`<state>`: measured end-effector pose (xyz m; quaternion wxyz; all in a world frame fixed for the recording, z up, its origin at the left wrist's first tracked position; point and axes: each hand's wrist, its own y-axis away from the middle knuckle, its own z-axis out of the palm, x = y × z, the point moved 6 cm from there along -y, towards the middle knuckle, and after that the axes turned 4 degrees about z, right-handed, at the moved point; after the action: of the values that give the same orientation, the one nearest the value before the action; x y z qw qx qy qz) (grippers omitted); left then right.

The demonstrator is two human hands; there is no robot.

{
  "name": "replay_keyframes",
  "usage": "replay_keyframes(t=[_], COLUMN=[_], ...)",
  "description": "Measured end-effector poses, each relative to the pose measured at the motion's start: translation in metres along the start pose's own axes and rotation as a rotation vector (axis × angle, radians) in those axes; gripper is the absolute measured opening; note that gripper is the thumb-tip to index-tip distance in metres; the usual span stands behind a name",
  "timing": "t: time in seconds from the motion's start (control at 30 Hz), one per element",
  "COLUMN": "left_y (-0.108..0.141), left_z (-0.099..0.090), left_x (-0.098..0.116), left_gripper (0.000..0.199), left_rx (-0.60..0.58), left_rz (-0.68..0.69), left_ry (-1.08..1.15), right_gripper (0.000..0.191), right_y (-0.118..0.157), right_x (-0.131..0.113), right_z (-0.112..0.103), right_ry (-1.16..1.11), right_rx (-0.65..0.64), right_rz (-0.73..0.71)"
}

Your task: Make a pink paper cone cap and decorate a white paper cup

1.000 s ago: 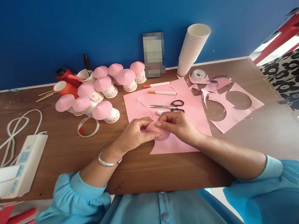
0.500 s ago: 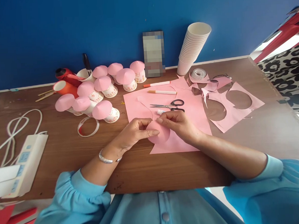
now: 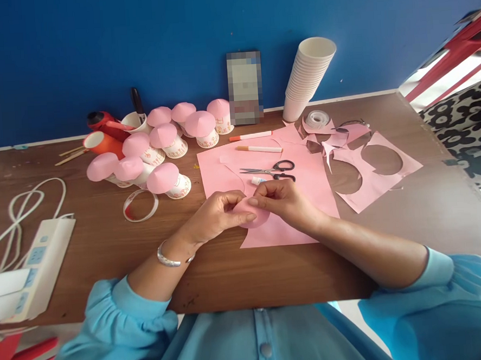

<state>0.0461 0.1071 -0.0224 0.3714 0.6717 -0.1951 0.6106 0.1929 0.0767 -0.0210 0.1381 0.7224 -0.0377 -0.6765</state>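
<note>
Between my two hands is a round piece of pink paper (image 3: 257,218), curved and partly hidden by the fingers. My left hand (image 3: 222,216) pinches its left side, the thumb lying across the front. On its upper right edge, my right hand (image 3: 280,198) pinches with thumb and forefinger. Beneath lies a large pink paper sheet (image 3: 308,219). Just beyond my hands on that sheet are black-handled scissors (image 3: 270,170), a small white tube (image 3: 258,181) and two markers, one red-capped (image 3: 252,136) and one with an orange-brown end (image 3: 258,149).
Several small decorated cups with pink cone tops (image 3: 162,178) stand at left. A tape ring (image 3: 142,217), power strip (image 3: 46,268) and orange cup (image 3: 102,144) are nearby. Behind are a phone (image 3: 245,87) and stacked paper cups (image 3: 309,72). Cut pink scraps (image 3: 381,185) and a tape roll (image 3: 317,120) lie right.
The round paper has curved more and shows less of its face. My right hand has shifted slightly left, closer to my left hand. The whole view has moved a little.
</note>
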Motion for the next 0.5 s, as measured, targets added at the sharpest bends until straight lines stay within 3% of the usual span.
replay_keyframes(t=[0.3, 0.5], left_y=[0.005, 0.006], left_z=[0.001, 0.005], left_x=[0.005, 0.002], left_gripper=[0.030, 0.038], left_rx=[-0.041, -0.114], left_rz=[0.052, -0.001], left_ry=[-0.086, -0.106], right_gripper=[0.066, 0.056], right_y=[0.010, 0.012], right_x=[-0.003, 0.006], right_z=[0.004, 0.013], right_ry=[0.122, 0.131], right_rx=[-0.036, -0.076], right_rz=[-0.061, -0.021])
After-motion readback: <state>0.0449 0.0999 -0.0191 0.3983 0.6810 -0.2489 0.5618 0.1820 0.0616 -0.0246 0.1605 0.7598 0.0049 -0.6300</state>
